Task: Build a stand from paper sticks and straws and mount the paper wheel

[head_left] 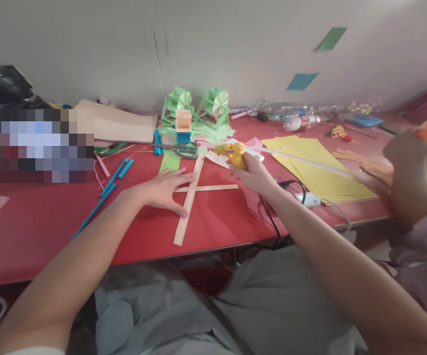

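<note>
Left hand [163, 190]: fingers spread wide and flat, pressing down on two crossed wooden strips [191, 190], fingertips reaching the crossing point. Long strip running from near the front edge of the red table [43, 222] up toward the scissors [184, 149]; shorter strip lying across it toward the right. Right hand [252, 172]: fingers wrapped tight around the handle of a yellow glue gun [231, 153], nozzle pointing left, held just above the table beyond the upper end of the long strip. Translucent glue stick [302, 160] jutting from the gun's back, out over yellow paper sheets [317, 162]. Black cord [268, 212] trailing from the gun over the front edge.

Farther out, toward the back edge by the wall: green folded-paper models [198, 106] with a small orange and blue box [183, 123] between them. Blue paper sticks [115, 177] left of the left hand. Tan cardboard sheet [121, 123] at the back left. Plastic bottle [302, 122] lying at the back right. Another person's bare foot [409, 167] resting at the table's right end, beside thin wooden pieces [361, 160].
</note>
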Available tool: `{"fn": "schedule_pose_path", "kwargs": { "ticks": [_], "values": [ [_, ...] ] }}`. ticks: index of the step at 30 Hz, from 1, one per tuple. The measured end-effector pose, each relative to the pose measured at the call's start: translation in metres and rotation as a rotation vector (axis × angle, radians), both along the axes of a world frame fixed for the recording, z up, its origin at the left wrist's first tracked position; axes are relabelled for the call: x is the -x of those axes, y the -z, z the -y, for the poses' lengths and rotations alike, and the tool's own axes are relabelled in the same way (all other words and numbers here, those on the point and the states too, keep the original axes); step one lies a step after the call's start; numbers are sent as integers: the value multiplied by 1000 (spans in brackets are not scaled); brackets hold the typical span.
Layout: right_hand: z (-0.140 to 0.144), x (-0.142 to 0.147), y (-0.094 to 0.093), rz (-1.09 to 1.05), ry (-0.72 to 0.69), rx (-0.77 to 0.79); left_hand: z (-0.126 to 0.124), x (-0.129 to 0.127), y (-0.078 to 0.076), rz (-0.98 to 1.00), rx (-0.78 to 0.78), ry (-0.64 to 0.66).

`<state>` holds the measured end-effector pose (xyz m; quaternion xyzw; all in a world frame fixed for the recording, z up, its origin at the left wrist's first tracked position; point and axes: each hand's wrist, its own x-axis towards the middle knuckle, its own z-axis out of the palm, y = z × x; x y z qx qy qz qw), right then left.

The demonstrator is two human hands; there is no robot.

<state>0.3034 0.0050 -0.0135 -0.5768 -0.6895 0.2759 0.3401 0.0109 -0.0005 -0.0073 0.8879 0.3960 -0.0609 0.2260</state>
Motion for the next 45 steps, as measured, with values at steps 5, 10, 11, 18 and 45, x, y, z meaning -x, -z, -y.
{"fn": "schedule_pose_path", "kwargs": {
  "ticks": [5, 10, 11, 18, 45],
  "values": [
    [-8, 13, 5, -144, -33, 98, 0, -1, 0, 2, 14, -30],
    [-17, 19, 13, -63, 3, 78, 1, -2, 0, 30, 11, -3],
    [-18, 19, 14, -47, -1, 73, 1, -2, -1, 31, 12, -1],
    [-18, 20, 14, 7, -28, 73, 2, -3, -2, 25, 16, 7],
    [17, 23, -2, 38, -140, 71, 1, -1, 3, 53, 7, -35]
  ]
}}
